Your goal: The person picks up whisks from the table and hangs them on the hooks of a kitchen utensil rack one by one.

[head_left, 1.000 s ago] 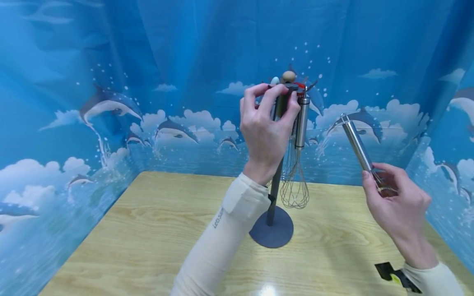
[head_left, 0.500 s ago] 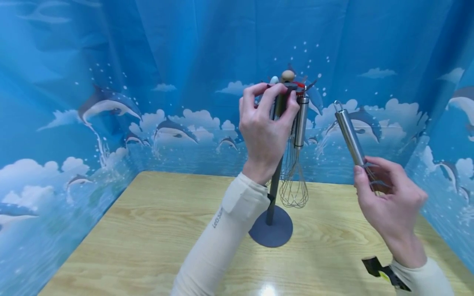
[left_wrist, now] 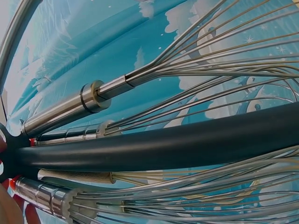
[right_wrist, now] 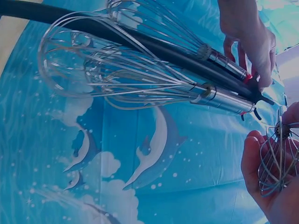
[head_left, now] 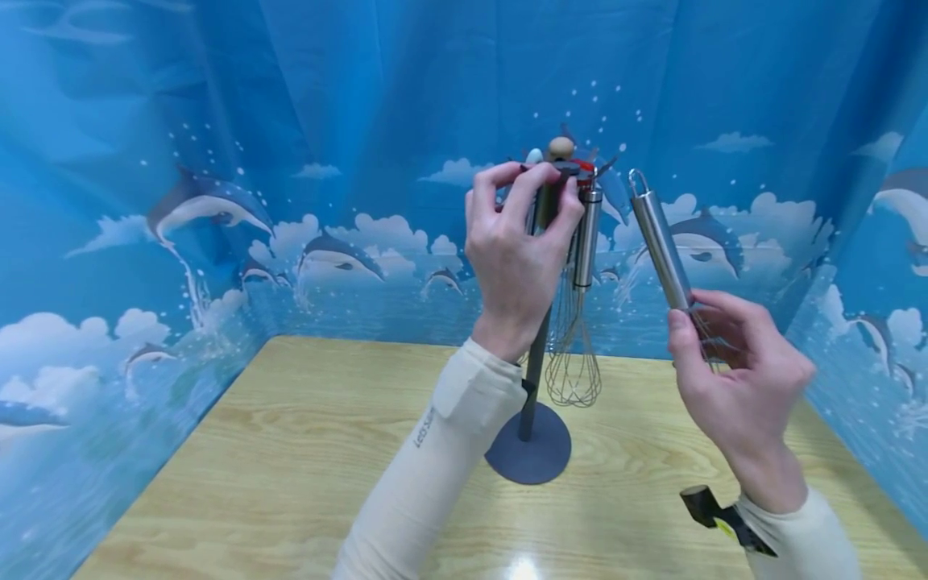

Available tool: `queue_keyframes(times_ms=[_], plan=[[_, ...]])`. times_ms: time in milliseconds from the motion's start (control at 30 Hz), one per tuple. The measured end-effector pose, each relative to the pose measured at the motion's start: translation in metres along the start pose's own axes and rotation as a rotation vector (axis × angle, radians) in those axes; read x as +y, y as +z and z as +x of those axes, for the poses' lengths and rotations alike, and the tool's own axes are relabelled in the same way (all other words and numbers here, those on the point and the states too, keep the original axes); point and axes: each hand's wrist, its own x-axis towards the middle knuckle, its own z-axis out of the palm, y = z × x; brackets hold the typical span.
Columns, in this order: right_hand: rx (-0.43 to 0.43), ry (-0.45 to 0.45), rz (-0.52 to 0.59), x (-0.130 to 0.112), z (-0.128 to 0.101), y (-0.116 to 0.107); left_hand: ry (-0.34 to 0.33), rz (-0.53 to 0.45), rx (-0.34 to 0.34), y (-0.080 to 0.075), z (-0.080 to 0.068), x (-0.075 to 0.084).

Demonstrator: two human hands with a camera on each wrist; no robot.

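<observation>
A dark metal stand (head_left: 534, 379) holds several whisks hanging from hooks at its top. My left hand (head_left: 518, 246) pinches the stand's top between thumb and fingers. Facing me on its right side hangs a steel whisk (head_left: 587, 242), wires down. My right hand (head_left: 743, 379) holds another steel whisk (head_left: 661, 246) by its wires just below the handle, tilted with the hanging loop uppermost. That loop is apart from the stand, to its right. The right wrist view shows the held whisk's wires (right_wrist: 275, 163) within the palm. One hanging whisk has a wooden handle (left_wrist: 77, 176).
The stand's round base (head_left: 529, 447) sits on a wood-grain table (head_left: 326, 451). Behind and at both sides hangs a blue curtain (head_left: 406, 97) printed with dolphins and clouds. A wooden knob (head_left: 561, 148) and a pale rounded tip show above the stand's top.
My right hand has moved left and slightly upward, bringing the held whisk closer to the stand. The left hand keeps its hold on the stand's top.
</observation>
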Motion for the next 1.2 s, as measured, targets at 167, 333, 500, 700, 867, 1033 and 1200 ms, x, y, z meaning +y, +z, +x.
queue_keyframes(times_ms=[167,333,500,700,867,1033,1200], plan=[[-0.008,-0.002,0.002,-0.004,0.003,0.005,-0.001,0.003,-0.002,-0.001,0.001,0.001],[-0.043,-0.011,-0.005,-0.006,0.005,0.008,0.006,0.013,0.000,-0.001,0.000,0.000],[-0.079,-0.005,-0.016,-0.007,0.007,0.010,0.007,0.018,-0.002,-0.001,0.000,0.000],[-0.111,0.024,-0.024,-0.008,0.007,0.013,0.007,0.014,-0.004,-0.002,0.001,0.000],[-0.144,0.053,-0.050,-0.008,0.003,0.016,0.014,0.014,-0.002,-0.001,0.001,0.000],[-0.173,0.082,-0.066,-0.009,-0.003,0.020,0.019,0.020,-0.002,-0.002,0.001,0.000],[-0.247,0.126,-0.053,-0.013,-0.010,0.027,0.019,0.019,-0.003,-0.002,0.001,0.000]])
